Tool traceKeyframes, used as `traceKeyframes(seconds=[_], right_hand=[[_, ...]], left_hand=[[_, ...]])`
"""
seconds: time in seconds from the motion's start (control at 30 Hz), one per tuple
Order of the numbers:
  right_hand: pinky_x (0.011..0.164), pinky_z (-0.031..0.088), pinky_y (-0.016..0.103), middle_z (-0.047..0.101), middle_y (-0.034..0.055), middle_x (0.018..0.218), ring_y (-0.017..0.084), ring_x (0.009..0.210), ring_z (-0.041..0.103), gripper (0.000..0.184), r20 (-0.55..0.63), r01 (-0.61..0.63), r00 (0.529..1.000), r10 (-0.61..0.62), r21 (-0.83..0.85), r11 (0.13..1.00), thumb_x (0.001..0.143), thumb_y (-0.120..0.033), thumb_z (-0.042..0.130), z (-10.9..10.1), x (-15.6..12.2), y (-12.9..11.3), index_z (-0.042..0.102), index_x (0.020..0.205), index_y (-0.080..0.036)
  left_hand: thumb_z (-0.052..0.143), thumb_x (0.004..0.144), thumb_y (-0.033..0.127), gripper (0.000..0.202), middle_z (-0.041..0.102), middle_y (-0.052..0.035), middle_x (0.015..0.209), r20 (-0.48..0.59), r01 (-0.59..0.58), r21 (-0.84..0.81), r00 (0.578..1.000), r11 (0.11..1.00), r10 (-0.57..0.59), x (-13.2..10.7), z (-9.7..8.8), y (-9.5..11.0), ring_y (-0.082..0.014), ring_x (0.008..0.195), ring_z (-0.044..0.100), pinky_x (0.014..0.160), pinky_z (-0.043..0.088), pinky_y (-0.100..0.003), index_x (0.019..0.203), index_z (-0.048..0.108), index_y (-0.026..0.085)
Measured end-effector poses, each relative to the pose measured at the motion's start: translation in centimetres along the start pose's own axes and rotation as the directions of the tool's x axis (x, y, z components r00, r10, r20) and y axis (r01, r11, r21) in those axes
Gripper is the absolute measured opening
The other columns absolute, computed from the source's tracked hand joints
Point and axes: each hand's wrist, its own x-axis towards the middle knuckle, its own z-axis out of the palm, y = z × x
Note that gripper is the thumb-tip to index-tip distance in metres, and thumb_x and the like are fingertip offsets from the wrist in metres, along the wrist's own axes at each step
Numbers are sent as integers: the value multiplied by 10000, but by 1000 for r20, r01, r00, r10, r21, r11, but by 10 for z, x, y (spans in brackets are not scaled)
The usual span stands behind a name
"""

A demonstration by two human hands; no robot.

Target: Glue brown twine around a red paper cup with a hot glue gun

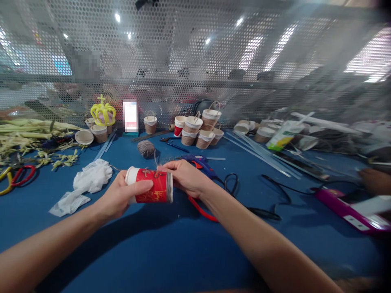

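Observation:
My left hand [120, 196] grips a red paper cup [152, 186] lying sideways above the blue table [171, 252], its white rim toward the left. My right hand [185, 177] is closed at the cup's base end, pinching a thin strand of twine against the cup's top edge. The twine runs up to a small ball of brown twine [146, 148] on the table just behind. Under my right wrist lie a blue glue gun [200, 163] and a red-handled tool [201, 209].
Several twine-wrapped cups [200, 128] stand at the back centre, with a yellow crown [103, 113] to their left. White crumpled plastic [88, 181] lies left, red scissors [23, 175] and green leaves far left. Glue sticks, black cable and a purple item [351, 207] fill the right. Another person's hand [372, 180] is at the right edge.

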Motion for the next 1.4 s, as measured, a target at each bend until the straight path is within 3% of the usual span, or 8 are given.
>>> traceKeyframes(seconds=[0.13, 0.37, 0.57, 0.77, 0.9, 1.2, 1.27, 1.4], right_hand=[[504, 401, 214, 530, -19, 497, 69, 465, 473, 209, 13, 7, 1000, -5, -104, 995, 760, -247, 532, 0, 0, 2, 609, 613, -121], [377, 240, 205, 408, -43, 329, 48, 337, 323, 371, -63, 55, 994, -92, -441, 896, 706, -300, 587, -17, 2, -1, 520, 375, -147], [465, 331, 211, 518, -9, 562, 67, 464, 412, 327, -147, 122, 963, -225, -506, 854, 817, -373, 450, -20, -12, -22, 614, 663, -136], [640, 406, 247, 588, 17, 766, 110, 679, 519, 174, 62, 289, 952, -299, -502, 815, 752, -292, 565, -9, -32, -33, 577, 842, -144], [603, 404, 242, 557, 2, 730, 103, 646, 496, 146, 29, 280, 950, -310, -512, 812, 730, -264, 588, -5, -36, -26, 543, 808, -149], [585, 407, 235, 579, 6, 742, 99, 620, 502, 111, 38, 274, 952, -302, -542, 794, 744, -252, 550, -12, -44, -13, 564, 801, -159], [613, 411, 242, 608, 20, 760, 117, 666, 528, 116, -31, 255, 936, -350, -626, 737, 746, -261, 550, -23, -46, -16, 587, 787, -158], [554, 393, 249, 607, 23, 661, 122, 576, 511, 217, -264, 133, 836, -481, -753, 645, 780, -354, 499, -54, -59, -29, 575, 714, -161]], left_hand=[[761, 479, 232, 172, 630, 1, 473, -83, 32, -14, 996, 999, -33, 1, 3, 3, -94, 410, 543, 417, 436, -171, 545, 651, 117], [753, 520, 223, 160, 678, -6, 569, -145, -28, -112, 989, 993, 11, 7, 1, 9, -106, 495, 590, 504, 472, -183, 620, 671, 128], [708, 619, 219, 170, 704, -35, 656, -95, -123, 19, 988, 992, 124, 13, -5, 5, -122, 572, 602, 601, 466, -215, 740, 697, 100], [694, 650, 243, 203, 709, -57, 714, -103, -166, 106, 979, 980, 177, 15, -8, 3, -143, 635, 606, 650, 463, -234, 791, 693, 98], [690, 658, 261, 172, 690, -28, 663, -58, -179, 218, 979, 959, 196, 14, -10, 1, -115, 578, 567, 606, 453, -208, 755, 694, 119], [728, 590, 254, 168, 683, -25, 645, 9, -11, 210, 1000, 978, 9, 15, -14, 8, -108, 552, 558, 566, 432, -200, 703, 687, 135], [730, 582, 239, 142, 678, -20, 622, 70, 38, 277, 996, 960, -59, 15, -16, 11, -102, 534, 547, 547, 416, -191, 676, 688, 142], [699, 609, 259, 118, 642, -2, 542, 103, 105, 492, 979, 864, -178, 14, -16, 12, -89, 469, 487, 468, 348, -173, 593, 667, 146]])
